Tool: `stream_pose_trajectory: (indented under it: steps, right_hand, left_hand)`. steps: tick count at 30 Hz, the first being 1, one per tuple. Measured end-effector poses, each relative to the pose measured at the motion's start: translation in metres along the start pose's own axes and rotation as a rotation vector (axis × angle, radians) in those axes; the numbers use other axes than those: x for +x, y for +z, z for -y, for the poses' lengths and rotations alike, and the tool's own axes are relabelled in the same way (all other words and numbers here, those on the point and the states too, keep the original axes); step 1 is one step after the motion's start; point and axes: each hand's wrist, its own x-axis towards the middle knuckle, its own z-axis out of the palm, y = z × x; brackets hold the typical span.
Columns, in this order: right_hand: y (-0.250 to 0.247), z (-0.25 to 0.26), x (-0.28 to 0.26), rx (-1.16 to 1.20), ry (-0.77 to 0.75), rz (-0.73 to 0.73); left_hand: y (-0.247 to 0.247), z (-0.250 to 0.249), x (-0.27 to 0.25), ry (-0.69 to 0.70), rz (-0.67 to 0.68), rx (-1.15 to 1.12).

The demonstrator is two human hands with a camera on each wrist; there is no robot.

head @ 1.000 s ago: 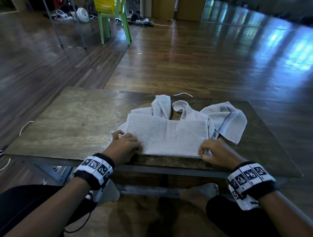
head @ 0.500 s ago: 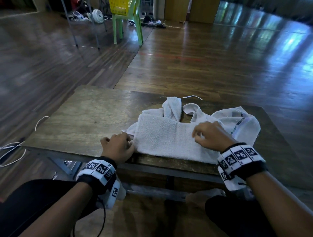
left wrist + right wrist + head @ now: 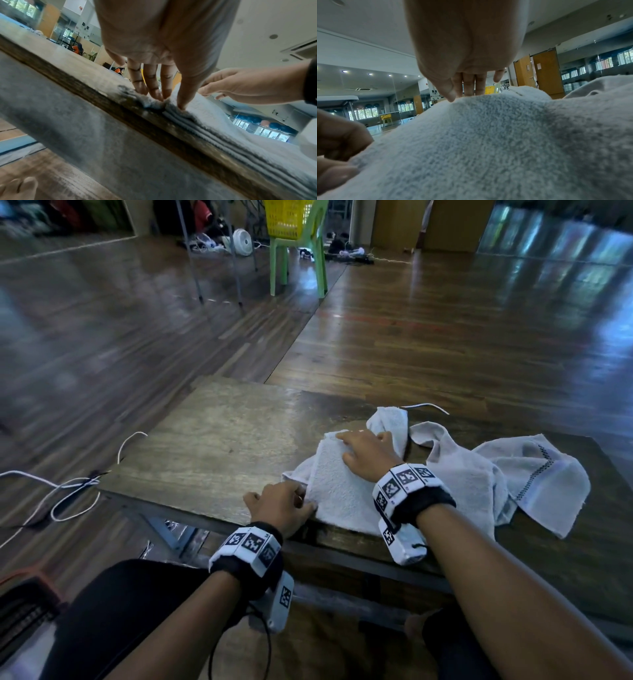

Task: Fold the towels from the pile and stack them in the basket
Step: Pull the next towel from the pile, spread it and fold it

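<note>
A white folded towel (image 3: pixel 342 487) lies at the near edge of the wooden table (image 3: pixel 222 446); its stacked layers (image 3: pixel 197 121) show in the left wrist view. My left hand (image 3: pixel 281 505) presses its fingertips (image 3: pixel 154 93) and thumb down on the towel's near left corner. Flat on top, my right hand (image 3: pixel 368 451) reaches the towel's far left edge with straight fingers (image 3: pixel 469 86). Behind and to the right lies the pile of loose white towels (image 3: pixel 534 474), one with a dark stitched stripe.
A yellow basket (image 3: pixel 287 217) sits on a green chair (image 3: pixel 298 258) far across the wooden floor. A dark slatted crate (image 3: pixel 20 604) stands on the floor by my left leg. White cables (image 3: pixel 68 491) lie on the floor left of the table.
My right hand has carried the towel's right end over to the left and laid it down, so the towel is half as wide. The left hand has stayed at the near left corner.
</note>
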Motion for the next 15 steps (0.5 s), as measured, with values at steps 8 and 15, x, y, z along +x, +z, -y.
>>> stream_pose_trajectory:
  steps: [8,15]
  right_hand:
    - [-0.012,0.007,0.006,0.141,-0.023,-0.096]
    - [-0.044,-0.007,-0.005,0.447,-0.021,-0.232]
  left_hand:
    - [-0.01,-0.011,-0.004,0.016,-0.024,-0.099]
    - [-0.016,-0.014,-0.008,0.075,0.019,-0.261]
